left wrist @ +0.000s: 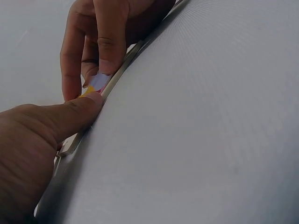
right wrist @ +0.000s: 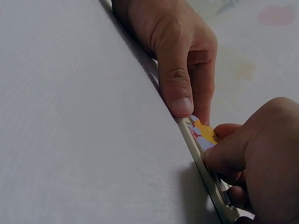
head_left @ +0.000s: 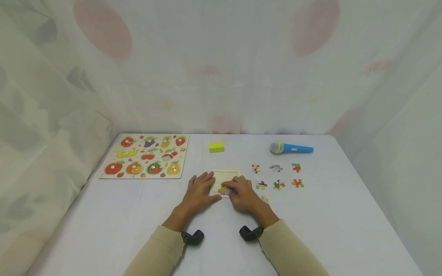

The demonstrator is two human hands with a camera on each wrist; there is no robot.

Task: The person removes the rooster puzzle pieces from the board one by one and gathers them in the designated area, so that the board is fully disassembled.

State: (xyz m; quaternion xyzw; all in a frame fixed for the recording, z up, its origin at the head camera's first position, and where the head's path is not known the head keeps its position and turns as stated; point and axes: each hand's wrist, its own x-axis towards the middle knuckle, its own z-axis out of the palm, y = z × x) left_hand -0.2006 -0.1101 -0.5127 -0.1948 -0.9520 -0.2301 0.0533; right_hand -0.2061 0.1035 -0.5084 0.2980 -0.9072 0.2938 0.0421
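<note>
A small wooden puzzle tray (head_left: 222,177) lies flat near the middle of the table. My left hand (head_left: 199,194) rests along its left side with fingers extended, the thumb touching the near edge. Inside the near part of the tray, my right hand (head_left: 246,195) pinches a yellow and lilac puzzle piece (head_left: 225,190) between thumb and fingers. The right wrist view shows this piece (right wrist: 204,131) low against the tray's near rim. Whether it is one piece or two joined, I cannot tell, since the fingers cover part of it.
Several loose jigsaw pieces (head_left: 278,184) are spread right of the tray, one partly behind the right wrist. A fruit puzzle board (head_left: 145,175) lies at the back left. Behind the tray stand a yellow block (head_left: 216,147) and, further right, a blue toy microphone (head_left: 297,148).
</note>
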